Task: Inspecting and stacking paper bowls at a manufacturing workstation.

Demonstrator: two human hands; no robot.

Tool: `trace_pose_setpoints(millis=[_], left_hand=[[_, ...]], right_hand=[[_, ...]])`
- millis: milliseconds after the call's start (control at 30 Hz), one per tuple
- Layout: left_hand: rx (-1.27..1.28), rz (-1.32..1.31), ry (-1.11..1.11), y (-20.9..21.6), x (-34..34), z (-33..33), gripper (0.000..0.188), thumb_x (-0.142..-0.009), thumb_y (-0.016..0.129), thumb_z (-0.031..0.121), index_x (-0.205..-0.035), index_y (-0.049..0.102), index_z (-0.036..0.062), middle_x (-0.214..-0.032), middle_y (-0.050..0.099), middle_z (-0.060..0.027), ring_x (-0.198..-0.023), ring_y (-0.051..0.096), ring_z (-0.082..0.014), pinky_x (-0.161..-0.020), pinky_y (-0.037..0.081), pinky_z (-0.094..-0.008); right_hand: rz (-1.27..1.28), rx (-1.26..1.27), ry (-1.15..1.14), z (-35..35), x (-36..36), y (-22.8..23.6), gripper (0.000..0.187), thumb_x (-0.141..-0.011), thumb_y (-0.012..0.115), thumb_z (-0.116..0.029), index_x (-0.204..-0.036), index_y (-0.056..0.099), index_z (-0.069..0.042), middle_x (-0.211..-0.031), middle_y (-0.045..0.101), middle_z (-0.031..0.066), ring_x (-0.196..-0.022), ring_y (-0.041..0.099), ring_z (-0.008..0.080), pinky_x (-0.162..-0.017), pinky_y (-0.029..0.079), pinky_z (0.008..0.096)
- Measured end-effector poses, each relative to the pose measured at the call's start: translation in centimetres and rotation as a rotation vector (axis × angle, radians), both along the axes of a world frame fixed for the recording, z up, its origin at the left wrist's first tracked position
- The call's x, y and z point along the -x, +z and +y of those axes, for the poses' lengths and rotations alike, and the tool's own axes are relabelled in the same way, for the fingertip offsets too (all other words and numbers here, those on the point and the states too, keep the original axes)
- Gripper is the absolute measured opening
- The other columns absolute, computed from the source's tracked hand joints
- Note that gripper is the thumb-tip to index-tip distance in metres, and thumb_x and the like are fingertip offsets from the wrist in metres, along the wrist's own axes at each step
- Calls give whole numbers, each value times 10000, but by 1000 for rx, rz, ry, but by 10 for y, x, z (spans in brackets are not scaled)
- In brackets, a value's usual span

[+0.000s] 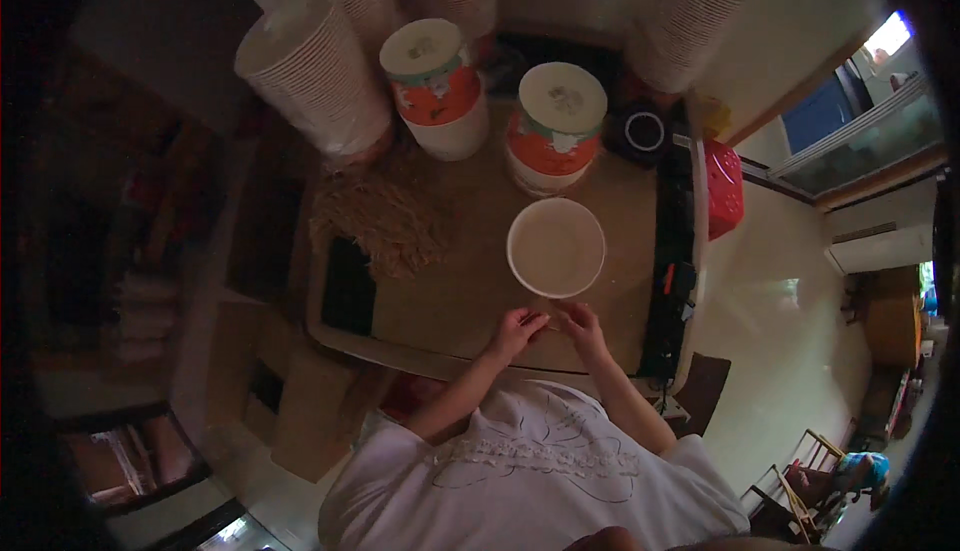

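Note:
An open white paper tub stands on the table in front of me, its round mouth facing up. Just on the near side of it, my left hand and my right hand are close together, with fingertips pinched. What they hold between them, if anything, is too small and dim to make out. Beyond the open tub stands a tub with an orange and green band and a pale round top. Another banded tub is farther left. A loose heap of tan straw-like strands lies to the left.
Tall stacks of nested white tubs rise at the back left and back right. A black device with a round face sits at the far right of the brown-covered table. A red plastic container stands past the right edge.

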State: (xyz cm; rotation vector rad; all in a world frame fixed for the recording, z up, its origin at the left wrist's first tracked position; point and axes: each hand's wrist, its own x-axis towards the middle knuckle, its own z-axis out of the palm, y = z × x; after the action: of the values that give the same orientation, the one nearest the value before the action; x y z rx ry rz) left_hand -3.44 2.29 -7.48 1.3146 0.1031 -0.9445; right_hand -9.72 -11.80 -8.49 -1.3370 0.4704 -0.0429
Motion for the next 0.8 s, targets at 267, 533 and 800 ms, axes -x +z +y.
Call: trace_pose_setpoints(millis=[267, 533, 800], left_hand=[[3, 0, 24, -20, -2, 9, 182, -817, 538, 242, -794, 579, 67, -616, 549, 17, -497, 484, -71, -452, 392, -212], [-48, 15, -20, 4, -17, -2, 191, -790, 561, 257, -738, 588, 75, -574, 551, -6, -453, 482, -69, -370, 345, -194], [-42, 57, -59, -14, -19, -2, 152, -773, 573, 200, -736, 586, 53, -596, 564, -13, -471, 492, -73, -390, 357, -196]], right_hand=[[124, -518, 13, 8, -19, -2, 127, -819, 503, -118, -892, 536, -19, -828, 564, 49, -720, 549, 154, -644, 449, 283], [54, -404, 54, 1, -3, -29, 136, -790, 558, -132, -869, 539, -23, -827, 560, 39, -760, 539, 140, -710, 431, 274], [98, 179, 309, -1, -1, 1, 196, -778, 583, -154, -893, 597, 3, -805, 588, 20, -764, 526, 90, -691, 423, 239]])
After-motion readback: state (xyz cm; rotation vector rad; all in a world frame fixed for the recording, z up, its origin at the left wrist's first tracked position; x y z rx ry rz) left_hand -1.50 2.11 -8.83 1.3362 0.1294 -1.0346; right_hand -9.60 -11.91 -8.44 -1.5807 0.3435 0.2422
